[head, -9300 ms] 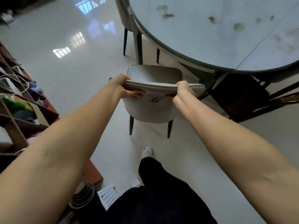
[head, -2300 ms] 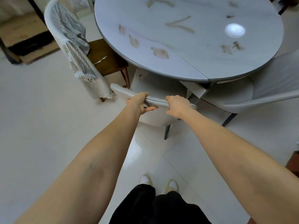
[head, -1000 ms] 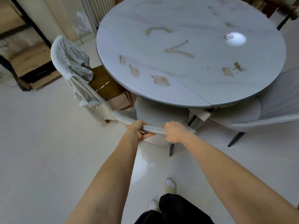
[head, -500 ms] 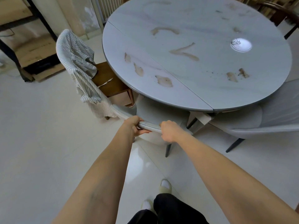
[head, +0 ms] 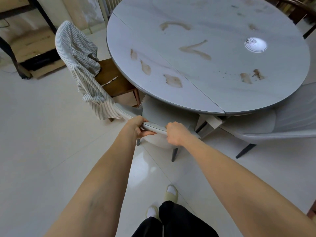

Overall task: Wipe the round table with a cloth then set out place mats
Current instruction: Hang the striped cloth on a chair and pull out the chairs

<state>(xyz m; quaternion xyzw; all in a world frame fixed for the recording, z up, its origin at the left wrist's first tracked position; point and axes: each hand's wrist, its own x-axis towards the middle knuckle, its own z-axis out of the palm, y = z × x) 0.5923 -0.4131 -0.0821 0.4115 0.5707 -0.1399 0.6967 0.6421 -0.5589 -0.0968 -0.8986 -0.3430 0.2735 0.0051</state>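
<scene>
Right now the floor (head: 42, 151) fills most of my view, pale and glossy, with my two feet near the bottom edge. Next in size is the table (head: 282, 86), round and grey, split by a seam, its near edge just beyond my hands. Brown stains (head: 172, 80) lie scattered over it, several toward the left edge, more toward the right, so I judge the wiping not yet begun. I see no cloth for wiping and no place mats anywhere.

A grey chair (head: 160, 115) sits tucked under the near edge. A second chair (head: 290, 127) stands at the right edge, and a third at the left edge carries a striped shirt (head: 85, 69) draped over its back.

My left hand (head: 136, 126) is curled over the top rail of the near chair, thumb underneath. My right hand (head: 176, 133) is closed round the same rail, just beside it.

The risks, as I judge them: on this slick floor the chair legs could skid or scrape, and pushing further in could knock the backrest against the table edge. The shirt touches my chair's left corner and could be dragged off.
</scene>
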